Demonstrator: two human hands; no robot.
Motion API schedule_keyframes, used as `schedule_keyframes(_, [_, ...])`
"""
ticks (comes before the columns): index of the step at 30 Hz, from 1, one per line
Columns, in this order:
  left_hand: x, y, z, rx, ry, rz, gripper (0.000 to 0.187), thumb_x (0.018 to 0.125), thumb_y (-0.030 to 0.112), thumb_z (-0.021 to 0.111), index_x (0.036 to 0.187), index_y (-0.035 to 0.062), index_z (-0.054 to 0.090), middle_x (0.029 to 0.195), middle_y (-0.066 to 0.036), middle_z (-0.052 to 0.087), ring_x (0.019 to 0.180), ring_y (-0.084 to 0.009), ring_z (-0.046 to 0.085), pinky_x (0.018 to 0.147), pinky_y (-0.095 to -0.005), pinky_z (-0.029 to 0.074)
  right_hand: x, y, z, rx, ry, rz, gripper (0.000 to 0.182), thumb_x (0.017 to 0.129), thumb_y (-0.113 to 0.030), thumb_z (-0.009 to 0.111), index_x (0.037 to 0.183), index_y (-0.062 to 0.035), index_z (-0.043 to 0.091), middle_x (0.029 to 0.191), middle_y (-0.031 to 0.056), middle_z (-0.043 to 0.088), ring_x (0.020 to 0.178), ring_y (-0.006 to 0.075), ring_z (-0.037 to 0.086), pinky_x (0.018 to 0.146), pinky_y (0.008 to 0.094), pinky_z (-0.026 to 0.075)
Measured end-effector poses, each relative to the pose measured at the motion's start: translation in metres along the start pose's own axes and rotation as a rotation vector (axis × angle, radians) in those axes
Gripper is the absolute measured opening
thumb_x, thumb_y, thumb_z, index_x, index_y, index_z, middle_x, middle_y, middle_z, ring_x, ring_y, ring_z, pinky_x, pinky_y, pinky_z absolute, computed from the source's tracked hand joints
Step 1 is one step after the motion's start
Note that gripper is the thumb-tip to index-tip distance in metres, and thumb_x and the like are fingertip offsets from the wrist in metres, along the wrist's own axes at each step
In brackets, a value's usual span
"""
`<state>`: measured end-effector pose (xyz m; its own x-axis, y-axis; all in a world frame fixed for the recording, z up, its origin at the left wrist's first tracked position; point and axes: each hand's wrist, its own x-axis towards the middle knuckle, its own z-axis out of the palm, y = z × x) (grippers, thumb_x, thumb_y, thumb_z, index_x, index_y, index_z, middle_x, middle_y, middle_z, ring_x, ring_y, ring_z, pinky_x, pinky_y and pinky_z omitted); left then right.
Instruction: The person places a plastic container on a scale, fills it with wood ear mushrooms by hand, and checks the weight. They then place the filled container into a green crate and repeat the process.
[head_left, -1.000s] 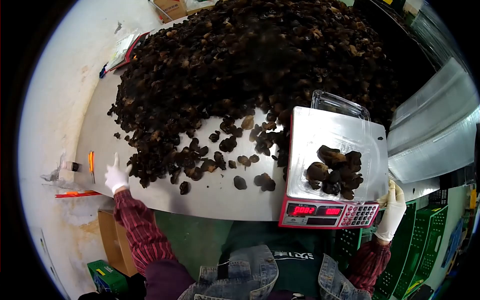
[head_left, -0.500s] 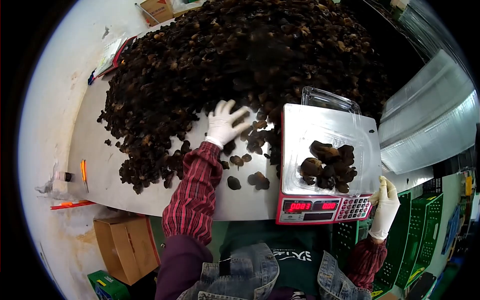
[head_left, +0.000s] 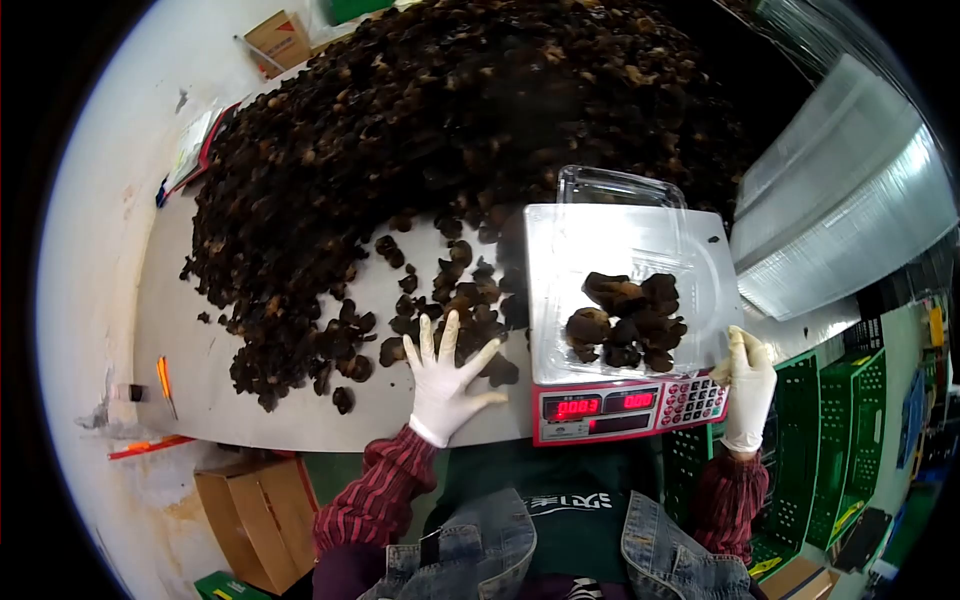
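Left hand [head_left: 445, 385] fingers splayed over mushrooms [head_left: 440, 300]; right hand [head_left: 748, 385] gripping scale [head_left: 625, 405].

Both gloved hands [head_left: 445, 385] apparently open, spread

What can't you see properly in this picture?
- Head view: the red digits on the scale are too small and blurred to read.
- The clear tray hides the scale's platform.
- The left hand covers any mushroom pieces beneath it.
- The far end of the mushroom pile is cut off by the frame's top edge.
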<state>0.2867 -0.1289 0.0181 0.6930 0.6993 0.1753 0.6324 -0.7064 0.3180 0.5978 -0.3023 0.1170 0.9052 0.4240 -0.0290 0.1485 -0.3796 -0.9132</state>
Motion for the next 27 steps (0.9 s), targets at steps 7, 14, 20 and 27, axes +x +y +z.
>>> schedule_keyframes(7, [0.095, -0.011, 0.026, 0.155, -0.047, 0.252, 0.060, 0.066, 0.046, 0.077, 0.122, 0.0277, 0.062, 0.145, -0.013, 0.040, 0.134, -0.0403, 0.032, 0.100, -0.0590, 0.030, -0.005, -0.004, 0.010, 0.051, -0.092, -0.013, 0.026, 0.096, -0.018, 0.059, 0.111, 0.0033, 0.063, 0.069, 0.0012, 0.061, 0.054, 0.0048, 0.052, 0.050, 0.0197, 0.040])
schedule_keyframes(14, [0.096, -0.048, 0.031, -0.039, 0.333, 0.261, 0.031, 0.067, 0.006, 0.066, 0.097, 0.0118, 0.067, 0.097, -0.006, 0.064, 0.085, -0.0267, 0.061, 0.071, -0.0346, 0.052, -0.006, 0.007, 0.020, -0.043, -0.220, -0.054, 0.035, 0.094, -0.021, 0.064, 0.117, 0.0038, 0.060, 0.068, 0.0020, 0.057, 0.058, 0.0063, 0.051, 0.054, 0.0231, 0.043])
schedule_keyframes(20, [0.112, -0.067, 0.002, -0.587, 0.422, -0.105, 0.020, 0.078, -0.008, 0.064, 0.096, 0.0017, 0.067, 0.082, -0.004, 0.063, 0.070, -0.0111, 0.059, 0.064, -0.0238, 0.048, -0.009, -0.011, 0.028, 0.064, -0.336, -0.007, 0.037, 0.093, -0.018, 0.062, 0.124, 0.0023, 0.058, 0.069, 0.0020, 0.059, 0.056, 0.0059, 0.051, 0.052, 0.0226, 0.044])
schedule_keyframes(27, [0.135, 0.110, -0.073, -0.051, 0.211, 0.456, 0.039, 0.068, 0.008, 0.066, 0.107, 0.0124, 0.065, 0.095, -0.010, 0.062, 0.088, -0.0254, 0.061, 0.070, -0.0324, 0.052, -0.009, -0.025, 0.040, 0.058, -0.351, 0.071, 0.031, 0.093, -0.011, 0.059, 0.122, 0.0019, 0.061, 0.069, 0.0018, 0.060, 0.056, 0.0040, 0.051, 0.050, 0.0210, 0.042])
